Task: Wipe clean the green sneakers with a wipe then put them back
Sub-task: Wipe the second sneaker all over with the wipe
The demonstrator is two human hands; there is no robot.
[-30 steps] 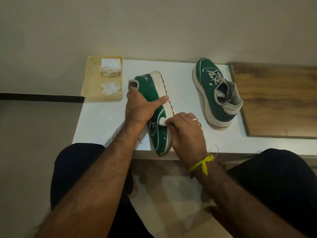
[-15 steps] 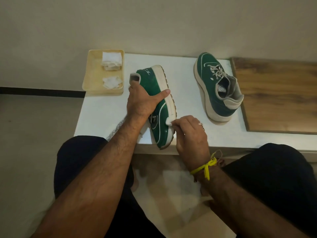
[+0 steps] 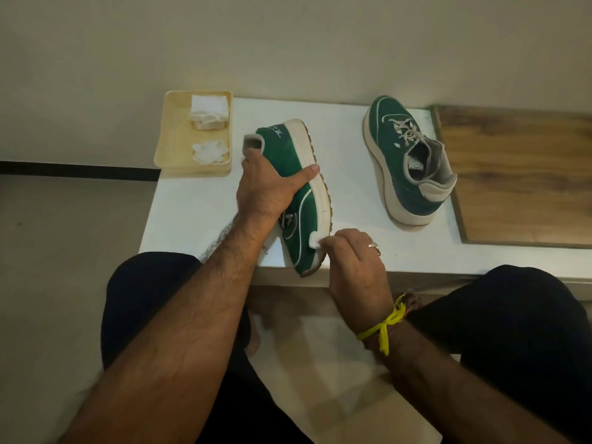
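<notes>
Nearest to me, my two bare forearms reach forward over dark-clothed knees; a yellow thread is tied round my right wrist. My right hand has its fingers curled, pinching a small white wipe and pressing it against the pale sole edge of the near green sneaker, close to the toe. A ring shows on one finger of that hand. My left hand grips the same sneaker from its open top side, thumb stretched across the green upper toward the sole, fingers wrapped out of sight behind. The near green sneaker is tipped on its side at the front edge of the white table, toe toward me, heel away.

Farther back on the right, the second green sneaker sits upright on its sole, untouched, laces showing, just beside a wooden board.

At the far left corner, a shallow cream tray holds two things: a stack of folded white wipes at its far end and a crumpled white wipe at its near end.
</notes>
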